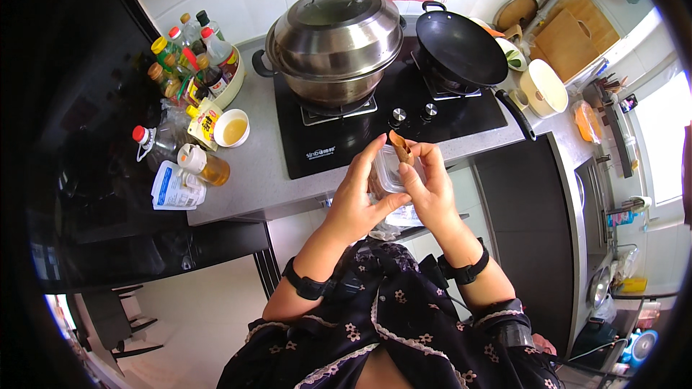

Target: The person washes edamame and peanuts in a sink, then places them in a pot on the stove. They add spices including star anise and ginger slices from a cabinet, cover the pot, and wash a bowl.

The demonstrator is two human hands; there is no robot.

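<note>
Between my hands, in front of the counter's edge, is a small clear plastic container (388, 170). My left hand (359, 194) grips it around its left side, thumb across the near edge. A brown, curled piece of spice, perhaps cinnamon bark (401, 150), is pinched between the thumb and fingers of my right hand (432, 186), above the container's right side. The container's contents are mostly hidden by my fingers. Beyond my hands, a lidded stainless steel steamer pot (338, 43) stands on the left burner of the black gas hob (324, 143), and a black wok (459, 48) rests on the right burner.
Sauce bottles crowd a round tray (233, 86) at the left. Near them stand a white bowl of yellowish liquid (233, 128), an oil bottle (211, 167) and a large capped bottle (162, 143). The wok's handle (516, 113) juts over the counter's front edge. A cream container (543, 89) is at the right.
</note>
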